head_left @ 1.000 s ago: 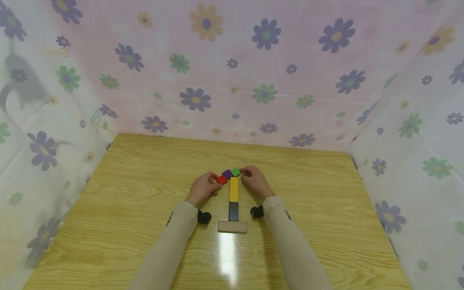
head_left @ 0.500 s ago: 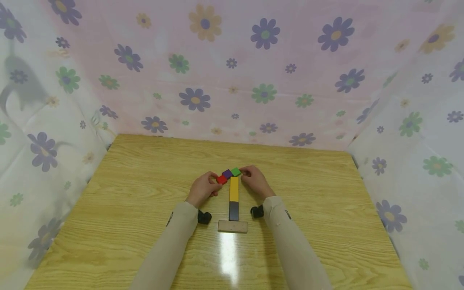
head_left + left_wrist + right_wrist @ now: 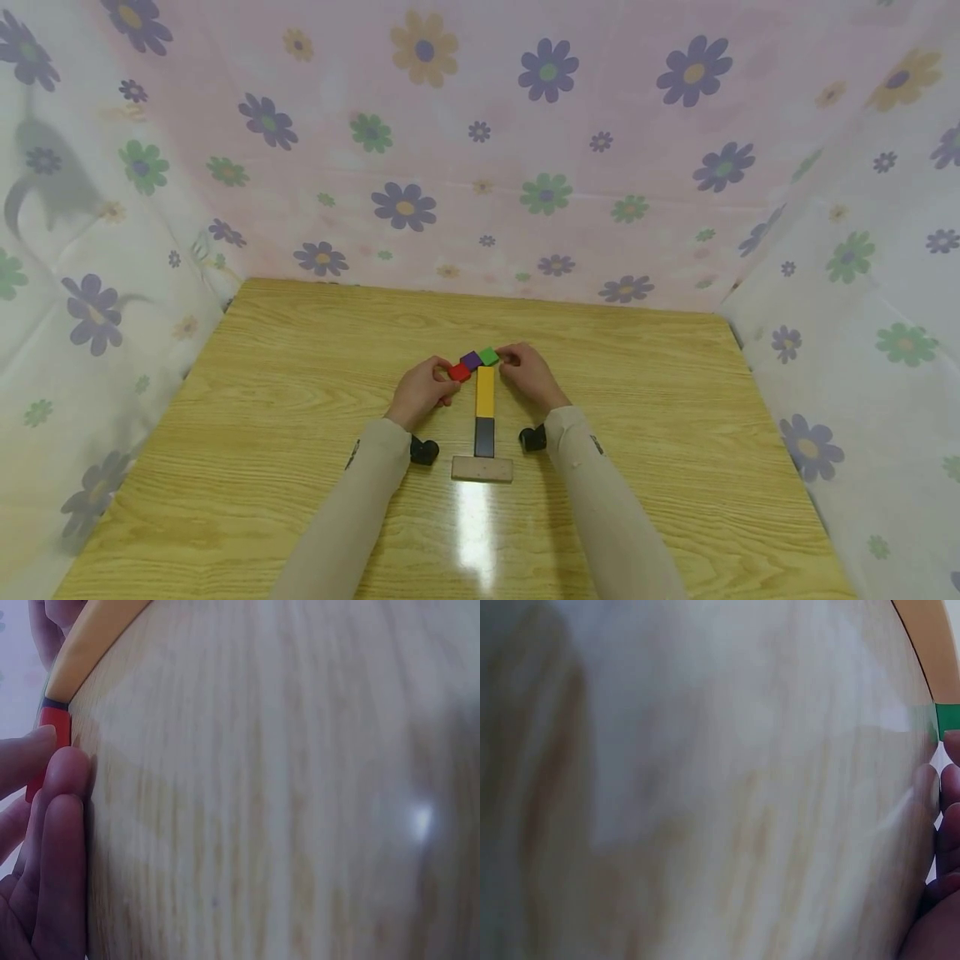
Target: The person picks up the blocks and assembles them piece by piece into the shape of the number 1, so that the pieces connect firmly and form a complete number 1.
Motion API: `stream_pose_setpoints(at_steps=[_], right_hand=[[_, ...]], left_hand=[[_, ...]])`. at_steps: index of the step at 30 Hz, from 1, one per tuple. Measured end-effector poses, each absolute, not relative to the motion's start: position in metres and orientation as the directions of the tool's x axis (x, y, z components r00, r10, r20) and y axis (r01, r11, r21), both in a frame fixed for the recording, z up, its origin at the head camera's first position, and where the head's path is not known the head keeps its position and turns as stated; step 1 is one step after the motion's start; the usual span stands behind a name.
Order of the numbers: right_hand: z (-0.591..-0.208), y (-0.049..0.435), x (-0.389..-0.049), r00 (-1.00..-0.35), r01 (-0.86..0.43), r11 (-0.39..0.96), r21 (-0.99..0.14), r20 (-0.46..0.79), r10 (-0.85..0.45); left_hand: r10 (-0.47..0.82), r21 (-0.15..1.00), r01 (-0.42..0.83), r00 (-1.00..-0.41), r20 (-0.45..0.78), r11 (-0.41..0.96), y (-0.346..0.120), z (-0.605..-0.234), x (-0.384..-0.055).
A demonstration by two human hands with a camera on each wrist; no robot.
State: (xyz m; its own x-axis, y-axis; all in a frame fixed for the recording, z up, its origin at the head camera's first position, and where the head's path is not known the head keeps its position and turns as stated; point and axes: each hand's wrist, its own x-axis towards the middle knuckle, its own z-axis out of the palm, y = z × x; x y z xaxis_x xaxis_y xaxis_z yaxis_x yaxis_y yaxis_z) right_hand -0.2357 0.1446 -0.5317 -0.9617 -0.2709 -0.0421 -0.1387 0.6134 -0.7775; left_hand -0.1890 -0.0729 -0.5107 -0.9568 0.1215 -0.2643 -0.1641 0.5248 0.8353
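Observation:
My left hand (image 3: 420, 392) pinches a small red block (image 3: 460, 372) at the left end of a slanting row; in the left wrist view, fingers lie on both sides of the red block (image 3: 56, 720). A purple block (image 3: 471, 361) sits in the middle of the row. The green block (image 3: 488, 357) forms its right end, with the fingertips of my right hand (image 3: 531, 375) at its right corner. Only a sliver of the green block (image 3: 949, 720) shows in the right wrist view, a fingertip against it. A long yellow block (image 3: 485, 392) runs from below the row toward me.
A black block (image 3: 484, 437) continues the yellow one, and a wooden plank-like block (image 3: 482, 469) lies crosswise at its near end. Black wrist cameras (image 3: 424, 452) hang by both sleeves. Flowered cloth (image 3: 480, 167) stands behind and beside the wooden table (image 3: 637, 375).

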Motion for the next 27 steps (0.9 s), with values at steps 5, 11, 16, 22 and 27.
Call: stream_pose_setpoints(at_steps=[5,11,16,22,27], right_hand=[[-0.5322,0.1451,-0.2355,-0.962,-0.144,0.623,-0.769,-0.04,-0.272],[-0.5317,0.1449,-0.235,-0.963,-0.147,0.628,-0.764,-0.035,-0.268],[-0.5311,0.1446,-0.2346,-0.963,-0.141,0.629,-0.764,-0.041,-0.266],[-0.5282,0.1437,-0.2334,-0.962,-0.135,0.62,-0.773,-0.047,-0.268],[-0.5258,0.1429,-0.2327,-0.961,-0.139,0.613,-0.778,-0.043,-0.273]], left_hand=[[0.109,0.837,-0.19,-0.953,-0.283,0.513,-0.0716,-0.5111,-0.1883],[0.08,0.838,-0.228,-0.949,-0.305,0.496,-0.0702,-0.5131,-0.1887],[0.087,0.832,-0.2,-0.955,-0.284,0.518,-0.0707,-0.513,-0.1886],[0.103,0.839,-0.17,-0.961,-0.257,0.516,-0.0724,-0.5113,-0.188],[0.099,0.842,-0.179,-0.959,-0.264,0.508,-0.0729,-0.5102,-0.1877]])
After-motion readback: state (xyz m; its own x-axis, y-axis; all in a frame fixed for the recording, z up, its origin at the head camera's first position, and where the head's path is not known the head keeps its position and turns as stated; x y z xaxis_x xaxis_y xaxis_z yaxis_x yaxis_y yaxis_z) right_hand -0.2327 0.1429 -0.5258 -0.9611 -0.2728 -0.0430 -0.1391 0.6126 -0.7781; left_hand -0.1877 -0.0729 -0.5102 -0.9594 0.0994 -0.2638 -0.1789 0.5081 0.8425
